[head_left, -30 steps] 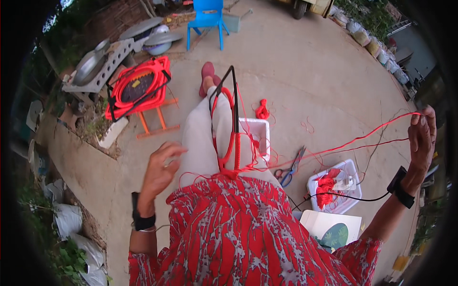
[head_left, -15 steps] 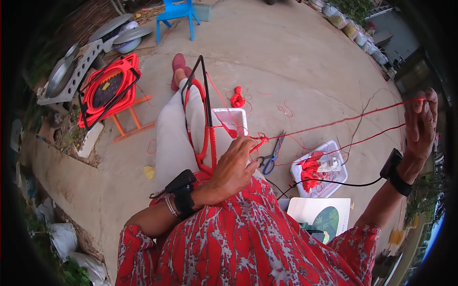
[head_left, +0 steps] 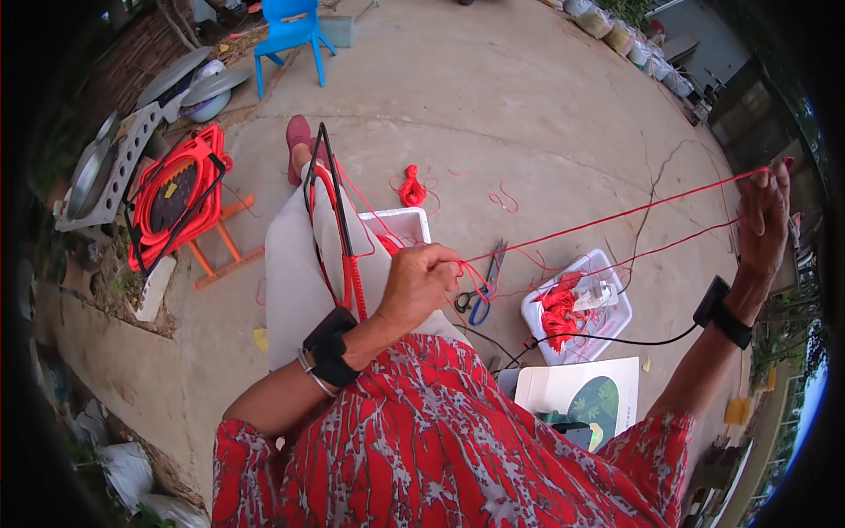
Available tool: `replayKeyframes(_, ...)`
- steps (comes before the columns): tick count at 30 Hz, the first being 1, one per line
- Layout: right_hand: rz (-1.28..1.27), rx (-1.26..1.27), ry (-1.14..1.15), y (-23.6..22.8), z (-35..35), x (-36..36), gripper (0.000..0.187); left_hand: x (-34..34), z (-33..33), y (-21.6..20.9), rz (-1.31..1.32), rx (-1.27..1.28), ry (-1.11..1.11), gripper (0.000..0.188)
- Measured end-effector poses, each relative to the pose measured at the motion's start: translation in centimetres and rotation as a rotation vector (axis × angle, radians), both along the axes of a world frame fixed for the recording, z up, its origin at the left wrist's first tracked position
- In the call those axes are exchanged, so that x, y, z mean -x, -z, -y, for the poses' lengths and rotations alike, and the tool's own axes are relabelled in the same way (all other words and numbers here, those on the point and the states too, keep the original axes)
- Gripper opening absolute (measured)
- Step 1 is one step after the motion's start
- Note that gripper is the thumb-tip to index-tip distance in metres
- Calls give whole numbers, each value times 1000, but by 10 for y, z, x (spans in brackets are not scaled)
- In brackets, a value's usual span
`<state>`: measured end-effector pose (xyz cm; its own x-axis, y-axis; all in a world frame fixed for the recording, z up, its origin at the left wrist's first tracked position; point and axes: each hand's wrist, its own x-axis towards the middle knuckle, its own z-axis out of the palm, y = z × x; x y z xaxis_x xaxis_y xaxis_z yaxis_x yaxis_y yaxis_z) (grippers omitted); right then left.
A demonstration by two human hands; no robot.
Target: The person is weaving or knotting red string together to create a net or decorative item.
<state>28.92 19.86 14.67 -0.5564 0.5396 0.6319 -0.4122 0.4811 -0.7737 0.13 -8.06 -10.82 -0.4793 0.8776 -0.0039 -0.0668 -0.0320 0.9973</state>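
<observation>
My left hand (head_left: pixel 414 286) is closed in a pinch on red cord (head_left: pixel 616 215), with loose loops hanging from its fingertips. From there the cord runs taut to my right hand (head_left: pixel 764 220), raised far out to the right and closed on it. A second strand leads from near the right palm down toward a white basket. Leaning against my lap is a black folding frame (head_left: pixel 341 211), its lower part wound tightly in red cord (head_left: pixel 354 286). The left hand is just right of this wrapping. Its far lower end is hidden behind my wrist and dress.
Scissors with blue handles (head_left: pixel 480 308) lie on the concrete. Beside them, a white basket (head_left: pixel 621 321) holds tangled red cord and a white device. Farther off are a white foam box (head_left: pixel 409 216), a cord bundle (head_left: pixel 411 187), a red-wrapped folding stool (head_left: pixel 180 198) and a blue chair (head_left: pixel 292 33).
The whole scene has shifted left in the view as my head turned. My left hand has drawn slightly away from the frame. The cord stays stretched between both hands.
</observation>
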Motion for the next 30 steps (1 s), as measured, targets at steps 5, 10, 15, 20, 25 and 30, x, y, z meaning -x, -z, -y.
replayKeyframes(5,-92,209,-144,35,-27,-29,14,33,1,-43,-187,15,-34,17)
replayKeyframes(10,9,497,-3,107,-58,-68,16,58,1,-80,-43,-74,-175,19)
replayKeyframes(15,1003,-133,567,162,-28,-31,29,74,2,-108,350,-62,7,23)
replayKeyframes(20,540,293,211,149,72,96,12,79,-9,-118,291,50,49,24)
replayKeyframes(25,373,266,73,138,152,199,12,78,-19,-113,287,68,64,22)
replayKeyframes(30,426,241,20,155,148,217,14,78,-27,-109,243,37,60,19)
